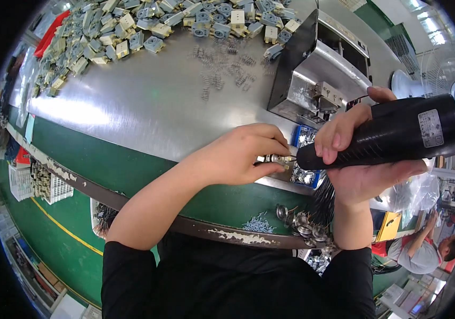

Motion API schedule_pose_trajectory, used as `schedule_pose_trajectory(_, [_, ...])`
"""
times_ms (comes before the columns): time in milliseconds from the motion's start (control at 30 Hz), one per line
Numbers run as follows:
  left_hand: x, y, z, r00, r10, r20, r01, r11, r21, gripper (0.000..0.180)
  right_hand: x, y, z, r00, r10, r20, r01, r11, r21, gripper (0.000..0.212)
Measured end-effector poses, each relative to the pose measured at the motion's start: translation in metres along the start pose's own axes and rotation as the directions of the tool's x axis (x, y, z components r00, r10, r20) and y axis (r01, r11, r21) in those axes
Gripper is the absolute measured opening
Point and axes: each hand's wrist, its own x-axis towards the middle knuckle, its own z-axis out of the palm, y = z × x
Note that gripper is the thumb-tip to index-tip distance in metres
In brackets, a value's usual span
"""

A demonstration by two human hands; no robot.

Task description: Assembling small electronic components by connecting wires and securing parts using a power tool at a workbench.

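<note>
My left hand (246,154) pinches a small metal fitting (274,158) just above the table's front part. From the right, my right hand (359,183) wraps round a black electric screwdriver (397,133) lying nearly level. Its tip points left and meets the fitting, or comes very close; the exact contact is too small to tell. Close by the screwdriver's nose, a blue tray (306,133) holds small metal parts, and a second blue tray (305,178) sits nearer to me, partly hidden by the tool.
Behind my hands stands a metal bench fixture (318,69). Loose springs (224,66) and a heap of grey-and-cream switch blocks (206,21) cover the far table. Nearer lie small blue pieces (259,223), round metal parts (304,223) and black wires (323,199). Another person (419,252) is at right.
</note>
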Motion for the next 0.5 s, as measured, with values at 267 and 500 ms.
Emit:
schedule_pose_trajectory(267, [-0.004, 0.001, 0.003, 1.0, -0.016, -0.01, 0.016, 1.0, -0.004, 0.029, -0.007, 0.004, 0.01, 0.997, 0.015, -0.072, -0.027, 0.985, -0.168, 0.116])
schedule_pose_trajectory(500, [-0.005, -0.001, 0.003, 1.0, -0.013, -0.013, 0.013, 1.0, -0.007, 0.029, -0.014, 0.014, 0.009, 0.999, 0.037, 0.012, -0.038, 0.999, 0.008, 0.104])
